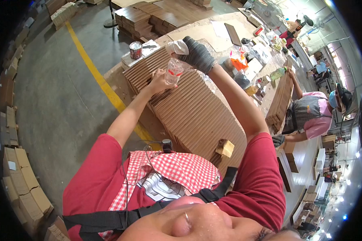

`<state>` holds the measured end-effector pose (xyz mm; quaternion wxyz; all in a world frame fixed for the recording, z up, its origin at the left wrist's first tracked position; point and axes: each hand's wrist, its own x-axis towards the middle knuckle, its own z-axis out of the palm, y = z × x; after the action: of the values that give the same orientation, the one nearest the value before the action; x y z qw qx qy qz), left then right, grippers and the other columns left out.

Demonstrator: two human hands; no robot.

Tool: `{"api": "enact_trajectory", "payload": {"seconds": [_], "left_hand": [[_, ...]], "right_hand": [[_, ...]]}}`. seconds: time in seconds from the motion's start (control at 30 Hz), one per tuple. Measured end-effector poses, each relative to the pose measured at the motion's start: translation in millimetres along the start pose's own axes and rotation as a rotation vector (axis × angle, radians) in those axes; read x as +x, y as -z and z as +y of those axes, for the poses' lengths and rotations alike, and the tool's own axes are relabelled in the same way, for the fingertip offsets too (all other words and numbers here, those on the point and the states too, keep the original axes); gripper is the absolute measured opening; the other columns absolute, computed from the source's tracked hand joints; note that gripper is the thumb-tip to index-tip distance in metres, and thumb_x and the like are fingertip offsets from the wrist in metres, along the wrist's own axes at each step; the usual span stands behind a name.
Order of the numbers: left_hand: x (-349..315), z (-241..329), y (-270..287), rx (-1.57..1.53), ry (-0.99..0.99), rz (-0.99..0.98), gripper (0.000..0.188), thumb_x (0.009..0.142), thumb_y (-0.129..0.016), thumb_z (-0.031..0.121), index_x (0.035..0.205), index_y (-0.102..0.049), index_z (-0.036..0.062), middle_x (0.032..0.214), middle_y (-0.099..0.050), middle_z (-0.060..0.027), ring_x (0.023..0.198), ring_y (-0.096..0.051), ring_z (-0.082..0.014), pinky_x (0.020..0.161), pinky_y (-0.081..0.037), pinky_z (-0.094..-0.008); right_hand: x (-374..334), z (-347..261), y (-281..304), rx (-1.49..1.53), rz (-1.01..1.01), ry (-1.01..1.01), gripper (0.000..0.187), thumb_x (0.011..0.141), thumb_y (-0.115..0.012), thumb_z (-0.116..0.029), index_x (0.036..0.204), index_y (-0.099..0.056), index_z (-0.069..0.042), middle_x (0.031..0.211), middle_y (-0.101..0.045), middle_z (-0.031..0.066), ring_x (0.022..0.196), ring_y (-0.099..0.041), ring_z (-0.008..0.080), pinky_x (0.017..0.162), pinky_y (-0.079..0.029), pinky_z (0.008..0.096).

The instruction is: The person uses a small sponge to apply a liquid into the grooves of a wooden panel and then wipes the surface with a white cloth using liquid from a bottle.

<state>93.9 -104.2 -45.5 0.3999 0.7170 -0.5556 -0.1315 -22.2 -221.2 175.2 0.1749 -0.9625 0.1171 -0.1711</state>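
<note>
My bare left hand (160, 81) is closed around a see-through plastic bottle (174, 72) with a red band. The bottle is tilted, over the far end of a row of brown wooden strips (197, 108) packed side by side. Just beyond it, my right hand (198, 55), in a dark grey glove, grips a bunched white cloth (177, 47). The cloth is right above the bottle's upper end; whether they touch I cannot tell. A yellowish block with a dark brown end (225, 148) rests on the strips nearer to me.
An open can (136, 50) stands at the table's far left. Bags, bottles and an orange-and-white plastic bag (239, 61) crowd the right side. Across the table a co-worker (309, 112) handles brown boards (280, 98). Stacked brown panels (149, 20) lie beyond, and cartons (24, 180) line the left.
</note>
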Motion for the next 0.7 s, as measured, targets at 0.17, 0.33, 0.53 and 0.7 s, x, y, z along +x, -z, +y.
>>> {"api": "enact_trajectory", "payload": {"seconds": [0.17,0.33,0.53,0.7], "left_hand": [[-9.6,29.0,21.8,-0.102,-0.013,0.381,0.094,0.061,-0.077,0.072,0.126,-0.053,0.0095,0.121,-0.059,-0.0095,0.123,-0.042,-0.032,0.11,-0.02,-0.0548],[-6.0,65.1,16.2,0.06,0.038,0.499,0.077,0.066,-0.079,0.063,0.119,-0.058,0.0109,0.115,-0.061,-0.0063,0.118,-0.045,-0.029,0.102,-0.026,-0.0533],[2.5,67.0,-17.0,0.212,0.011,0.663,0.069,0.068,-0.082,0.045,0.119,-0.056,0.0059,0.117,-0.058,-0.0145,0.116,-0.047,-0.0337,0.1,-0.031,-0.052],[5.5,79.0,-35.0,0.164,0.122,0.562,0.077,0.067,-0.085,0.031,0.128,-0.05,0.0013,0.122,-0.055,-0.0224,0.117,-0.048,-0.039,0.099,-0.037,-0.0504]], "right_hand": [[1.7,-0.1,-2.1,-0.04,0.004,-0.006,0.063,0.075,-0.079,-0.054,0.105,-0.056,-0.003,0.088,-0.067,0.0203,0.083,-0.068,0.0357,0.073,-0.054,0.0419],[-2.4,-9.0,-1.7,-0.065,0.056,-0.14,0.065,0.074,-0.078,-0.054,0.103,-0.057,0.0,0.09,-0.068,0.0237,0.085,-0.068,0.0382,0.075,-0.054,0.0439],[-18.6,-21.0,-9.7,-0.187,0.202,-0.32,0.062,0.076,-0.075,-0.05,0.102,-0.056,0.004,0.088,-0.068,0.0266,0.087,-0.068,0.0418,0.077,-0.055,0.0456],[-25.6,-25.6,-11.1,-0.229,0.127,-0.447,0.062,0.084,-0.063,-0.048,0.113,-0.051,0.006,0.089,-0.07,0.0244,0.087,-0.07,0.0384,0.077,-0.055,0.0459]]}}
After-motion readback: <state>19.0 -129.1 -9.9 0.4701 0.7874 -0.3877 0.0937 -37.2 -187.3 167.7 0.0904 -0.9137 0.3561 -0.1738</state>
